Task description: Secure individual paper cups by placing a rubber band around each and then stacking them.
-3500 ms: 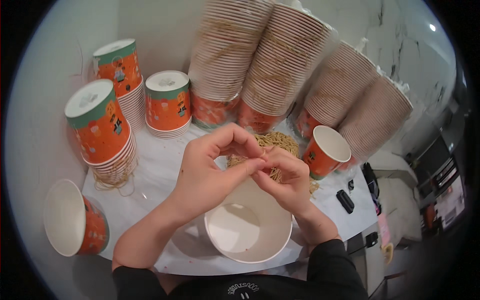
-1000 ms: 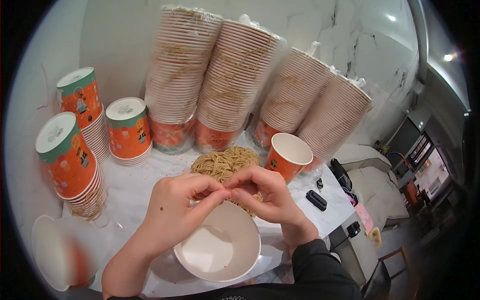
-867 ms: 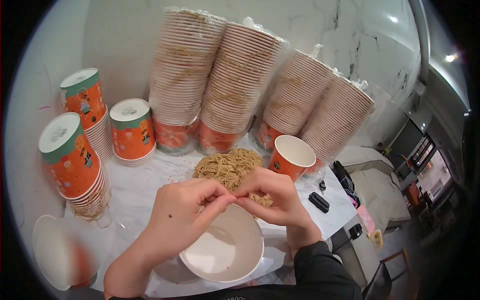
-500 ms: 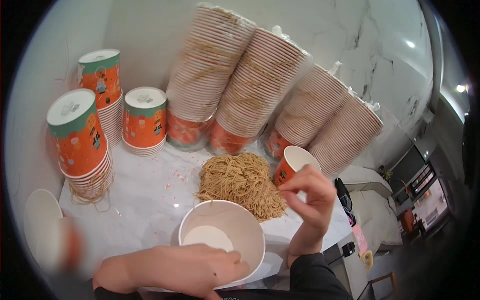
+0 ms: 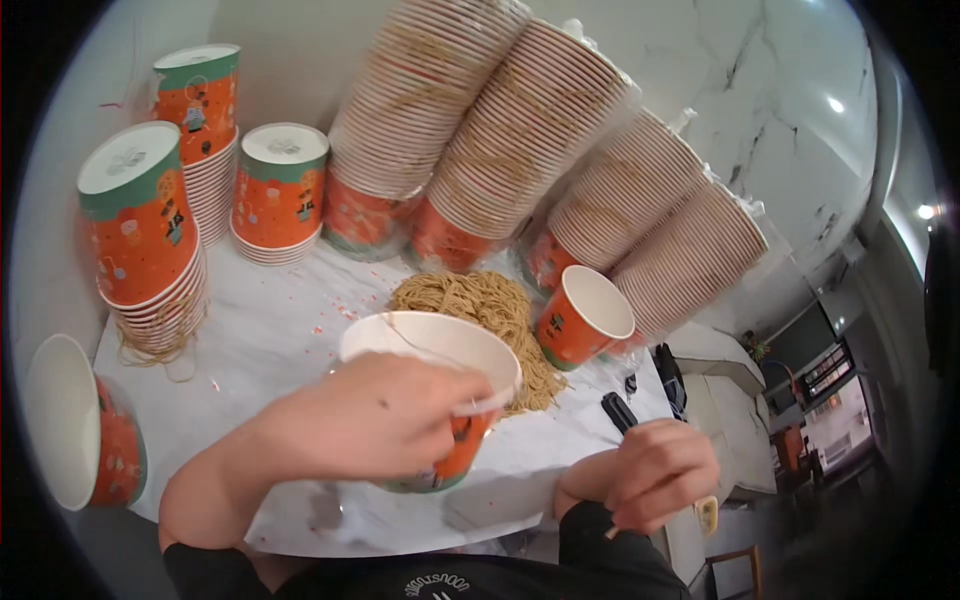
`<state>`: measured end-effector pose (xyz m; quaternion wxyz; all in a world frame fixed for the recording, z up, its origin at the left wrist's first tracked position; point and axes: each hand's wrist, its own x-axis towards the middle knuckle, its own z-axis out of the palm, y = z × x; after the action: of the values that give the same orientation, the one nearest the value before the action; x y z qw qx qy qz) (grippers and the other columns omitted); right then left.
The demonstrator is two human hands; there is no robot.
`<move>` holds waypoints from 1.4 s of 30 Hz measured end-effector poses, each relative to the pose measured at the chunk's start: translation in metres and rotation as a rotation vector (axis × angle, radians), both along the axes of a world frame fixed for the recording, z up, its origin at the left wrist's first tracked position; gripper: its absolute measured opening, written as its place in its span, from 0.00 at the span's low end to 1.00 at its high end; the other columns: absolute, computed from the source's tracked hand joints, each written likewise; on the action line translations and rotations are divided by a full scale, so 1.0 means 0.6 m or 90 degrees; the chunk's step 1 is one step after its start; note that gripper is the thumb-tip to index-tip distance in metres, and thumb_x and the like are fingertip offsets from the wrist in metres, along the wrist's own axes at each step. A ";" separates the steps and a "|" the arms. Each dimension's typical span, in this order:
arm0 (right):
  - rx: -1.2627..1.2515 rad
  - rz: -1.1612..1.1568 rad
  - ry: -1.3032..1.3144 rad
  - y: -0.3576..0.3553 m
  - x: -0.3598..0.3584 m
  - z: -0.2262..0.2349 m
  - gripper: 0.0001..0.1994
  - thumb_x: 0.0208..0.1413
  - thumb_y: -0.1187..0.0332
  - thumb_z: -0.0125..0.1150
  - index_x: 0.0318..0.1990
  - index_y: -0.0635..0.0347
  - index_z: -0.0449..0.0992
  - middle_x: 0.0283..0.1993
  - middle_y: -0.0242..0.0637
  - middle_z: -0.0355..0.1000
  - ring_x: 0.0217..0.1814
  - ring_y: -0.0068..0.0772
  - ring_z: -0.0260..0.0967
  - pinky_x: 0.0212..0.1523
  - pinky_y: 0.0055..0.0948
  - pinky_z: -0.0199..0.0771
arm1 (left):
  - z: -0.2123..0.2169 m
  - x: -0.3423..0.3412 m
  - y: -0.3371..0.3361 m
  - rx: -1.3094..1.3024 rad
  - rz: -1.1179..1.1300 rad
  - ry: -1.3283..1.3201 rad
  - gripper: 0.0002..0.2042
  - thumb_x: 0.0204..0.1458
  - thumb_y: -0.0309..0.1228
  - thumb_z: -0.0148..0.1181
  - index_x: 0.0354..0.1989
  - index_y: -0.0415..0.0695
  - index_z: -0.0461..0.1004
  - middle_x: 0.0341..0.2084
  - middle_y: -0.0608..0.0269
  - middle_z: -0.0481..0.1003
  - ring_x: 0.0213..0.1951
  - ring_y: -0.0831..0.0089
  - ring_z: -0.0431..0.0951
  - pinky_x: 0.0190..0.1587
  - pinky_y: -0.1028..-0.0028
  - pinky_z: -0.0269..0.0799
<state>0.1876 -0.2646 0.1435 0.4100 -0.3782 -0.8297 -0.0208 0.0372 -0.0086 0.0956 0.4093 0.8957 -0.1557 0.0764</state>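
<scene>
Left hand [image 5: 375, 425] gripping cup [image 5: 440, 400] above surface [image 5: 270, 340], right hand [image 5: 655, 475] clenched at edge, noodle pile [image 5: 480, 310] behind

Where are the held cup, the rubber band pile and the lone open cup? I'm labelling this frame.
Held cup [image 5: 440, 345], head view, white rim.
Rubber band pile [image 5: 480, 305], head view, top.
Open cup [image 5: 575, 330], head view, orange wall.
</scene>
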 end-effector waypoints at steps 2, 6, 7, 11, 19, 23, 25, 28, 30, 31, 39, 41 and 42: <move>-0.083 -0.011 -0.037 0.008 0.005 0.016 0.02 0.47 0.77 0.71 0.29 0.63 0.83 0.28 0.39 0.78 0.22 0.29 0.72 0.19 0.20 0.67 | 0.001 0.006 0.013 -0.101 0.041 -0.005 0.17 0.54 0.23 0.52 0.53 0.39 0.74 0.31 0.56 0.80 0.34 0.65 0.83 0.38 0.69 0.77; -0.001 -0.334 -0.049 0.038 -0.031 -0.008 0.07 0.42 0.80 0.70 0.30 0.61 0.80 0.33 0.38 0.79 0.28 0.33 0.78 0.27 0.27 0.77 | 0.002 0.016 0.015 -0.363 0.032 0.047 0.18 0.54 0.18 0.54 0.55 0.34 0.72 0.42 0.62 0.79 0.46 0.79 0.79 0.51 0.75 0.75; 0.033 -0.453 -0.049 0.050 -0.046 -0.017 0.08 0.41 0.81 0.69 0.30 0.60 0.80 0.34 0.37 0.80 0.30 0.33 0.79 0.29 0.27 0.78 | 0.002 0.019 0.013 -0.445 0.020 0.030 0.18 0.54 0.17 0.54 0.56 0.34 0.71 0.46 0.62 0.78 0.49 0.80 0.78 0.55 0.75 0.74; 0.110 -0.528 -0.060 0.107 -0.035 -0.037 0.11 0.40 0.84 0.66 0.33 0.63 0.77 0.36 0.41 0.81 0.36 0.34 0.79 0.37 0.26 0.77 | 0.008 0.015 0.010 -0.554 0.037 0.041 0.18 0.56 0.17 0.56 0.57 0.33 0.70 0.49 0.61 0.76 0.51 0.79 0.77 0.56 0.76 0.73; 0.148 -0.532 -0.148 0.128 0.000 -0.050 0.13 0.43 0.82 0.70 0.37 0.61 0.78 0.38 0.39 0.78 0.35 0.37 0.80 0.33 0.30 0.80 | -0.007 0.027 -0.006 -0.590 0.040 0.060 0.19 0.59 0.18 0.57 0.59 0.32 0.68 0.51 0.60 0.75 0.52 0.76 0.77 0.56 0.74 0.74; 0.090 -0.462 -0.049 0.120 -0.010 -0.041 0.12 0.43 0.83 0.69 0.37 0.62 0.77 0.39 0.40 0.79 0.36 0.38 0.80 0.36 0.32 0.81 | -0.008 0.027 -0.005 -0.555 0.060 0.047 0.18 0.59 0.18 0.56 0.59 0.32 0.69 0.52 0.59 0.75 0.52 0.76 0.77 0.57 0.73 0.74; 0.015 -0.288 0.095 0.109 -0.007 -0.041 0.09 0.46 0.82 0.68 0.36 0.65 0.78 0.40 0.43 0.81 0.40 0.43 0.81 0.41 0.36 0.81 | -0.017 0.033 -0.006 -0.551 0.062 0.028 0.21 0.59 0.18 0.56 0.62 0.34 0.66 0.53 0.58 0.75 0.52 0.76 0.77 0.57 0.73 0.73; -0.217 0.235 0.367 0.093 -0.003 -0.042 0.02 0.58 0.80 0.63 0.32 0.67 0.78 0.33 0.51 0.80 0.33 0.48 0.82 0.38 0.40 0.83 | -0.010 0.028 -0.012 -0.559 0.065 0.004 0.30 0.59 0.17 0.56 0.71 0.40 0.57 0.54 0.58 0.75 0.52 0.78 0.76 0.56 0.74 0.73; -0.250 0.429 0.279 0.117 0.008 -0.022 0.02 0.60 0.81 0.61 0.34 0.69 0.79 0.33 0.53 0.80 0.32 0.50 0.82 0.34 0.38 0.84 | -0.007 0.024 -0.017 -0.573 0.080 0.006 0.36 0.59 0.17 0.56 0.76 0.44 0.50 0.54 0.58 0.76 0.51 0.78 0.76 0.56 0.75 0.73; -0.242 0.405 0.292 0.106 0.010 -0.019 0.02 0.59 0.80 0.64 0.33 0.69 0.78 0.32 0.50 0.81 0.31 0.47 0.81 0.33 0.37 0.83 | 0.000 0.021 -0.027 -0.579 0.095 0.016 0.40 0.58 0.17 0.55 0.78 0.47 0.44 0.53 0.54 0.76 0.52 0.75 0.77 0.56 0.71 0.74; 0.097 -0.463 -0.183 0.117 0.012 -0.032 0.13 0.35 0.80 0.69 0.32 0.59 0.78 0.39 0.35 0.83 0.39 0.40 0.81 0.39 0.33 0.82 | -0.011 0.020 -0.024 -0.510 0.075 0.036 0.49 0.54 0.16 0.54 0.80 0.52 0.31 0.52 0.47 0.76 0.50 0.70 0.78 0.53 0.70 0.75; 0.069 -0.466 -0.194 0.117 0.015 -0.027 0.12 0.36 0.79 0.69 0.32 0.57 0.78 0.40 0.35 0.83 0.41 0.39 0.82 0.40 0.32 0.82 | -0.001 0.016 -0.022 -0.590 0.045 0.093 0.52 0.51 0.11 0.54 0.80 0.55 0.29 0.46 0.56 0.79 0.46 0.78 0.79 0.50 0.77 0.75; 0.069 -0.467 -0.192 0.118 0.017 -0.026 0.12 0.36 0.79 0.69 0.32 0.57 0.78 0.40 0.35 0.83 0.41 0.39 0.82 0.40 0.32 0.82 | -0.001 0.014 -0.020 -0.589 0.045 0.095 0.52 0.51 0.11 0.54 0.80 0.55 0.29 0.46 0.56 0.79 0.46 0.78 0.79 0.50 0.77 0.75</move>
<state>0.1979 -0.1938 0.1281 0.2683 -0.6199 -0.6880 -0.2653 0.0459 -0.0204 0.0951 0.7729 0.6270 -0.0449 0.0870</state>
